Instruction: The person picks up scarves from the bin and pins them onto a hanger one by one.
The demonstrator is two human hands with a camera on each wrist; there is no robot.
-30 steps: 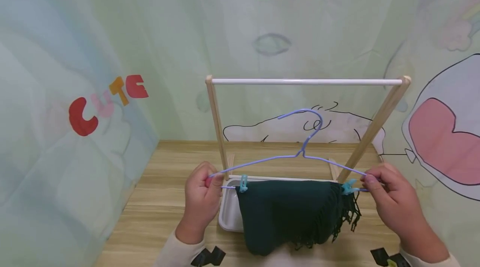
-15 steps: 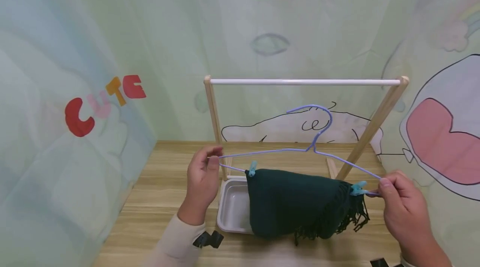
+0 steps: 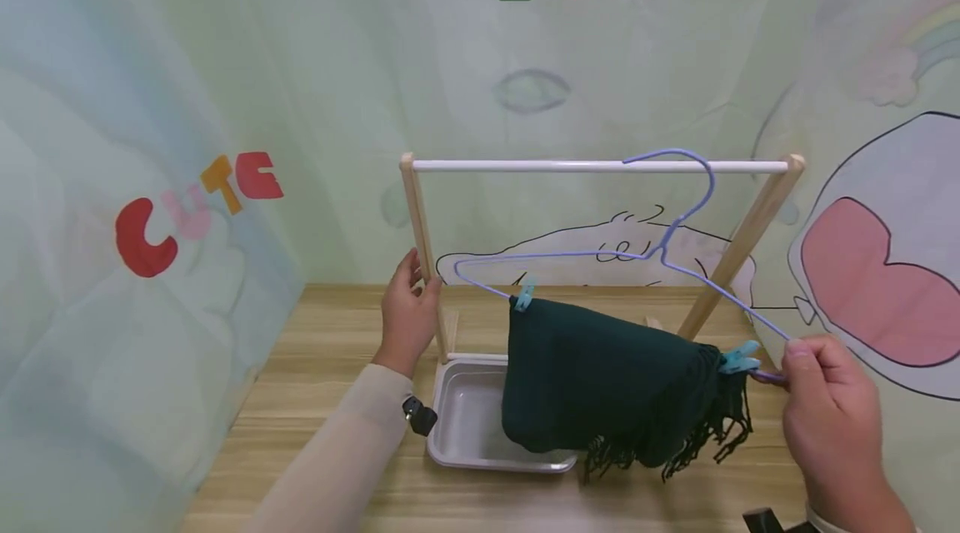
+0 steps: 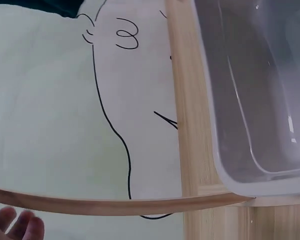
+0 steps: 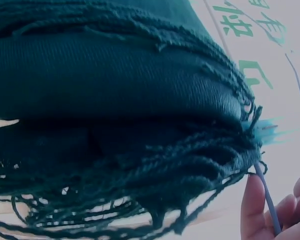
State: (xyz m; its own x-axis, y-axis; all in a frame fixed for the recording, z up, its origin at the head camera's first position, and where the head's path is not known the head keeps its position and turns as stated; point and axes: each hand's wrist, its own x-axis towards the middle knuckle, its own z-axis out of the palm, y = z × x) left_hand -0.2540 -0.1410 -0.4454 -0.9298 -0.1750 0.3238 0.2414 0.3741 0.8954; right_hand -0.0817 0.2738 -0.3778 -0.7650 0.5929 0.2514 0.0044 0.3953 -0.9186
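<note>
My right hand (image 3: 836, 400) pinches the right end of a blue-purple wire clothes hanger (image 3: 555, 255). Over the hanger's lower bar is folded a dark green fringed scarf (image 3: 600, 383), held by a light blue clothespin (image 3: 524, 295) at the left and another clothespin (image 3: 740, 357) at the right. The hanger tilts, its left end higher, and its hook overlaps the rack's white rod (image 3: 525, 166) in the head view. My left hand (image 3: 408, 312), off the hanger, is at the rack's left wooden post (image 3: 421, 225); its loosely bent fingers (image 4: 34, 227) show beside the post in the left wrist view.
A grey-white tray (image 3: 468, 412) lies on the wood-grain table (image 3: 270, 400) beneath the scarf, partly covered by it. The rack's right post (image 3: 742, 254) rises behind the hanger. A printed cloth backdrop (image 3: 337, 100) encloses the back and sides.
My left hand has let go of the hanger's left end and moved up to the rack's post. My right hand has carried the hanger and scarf up and rightward, bringing the hook to rod height.
</note>
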